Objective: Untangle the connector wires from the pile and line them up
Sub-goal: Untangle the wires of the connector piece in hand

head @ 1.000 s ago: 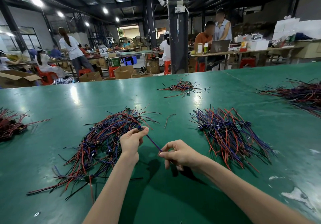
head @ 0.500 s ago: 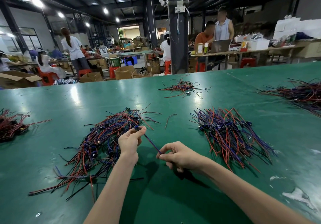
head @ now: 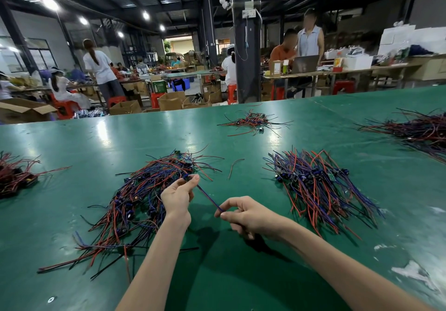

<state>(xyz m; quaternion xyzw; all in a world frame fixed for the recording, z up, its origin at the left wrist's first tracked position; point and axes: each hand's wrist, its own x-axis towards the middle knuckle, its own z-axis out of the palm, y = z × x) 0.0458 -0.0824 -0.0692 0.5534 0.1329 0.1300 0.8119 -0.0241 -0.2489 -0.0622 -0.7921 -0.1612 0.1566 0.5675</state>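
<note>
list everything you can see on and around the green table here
table: 1, green, fills the foreground
tangled wire pile: 1, red, blue and black, left of the hands
lined-up wire bundle: 1, red and purple-blue, right of the hands
other wire piles: 3, dark red mix, far centre, far right, left edge
loose wire: 1, reddish, between the two near bundles
held wire: 1, blue, stretched between both hands
cardboard boxes: several, brown, floor beyond the table
workers: several, at background benches
left hand: pinching the wire's upper end
right hand: pinching its lower end

Bright ceiling lamps glare on the green table (edges bowed, faces blurred).
</note>
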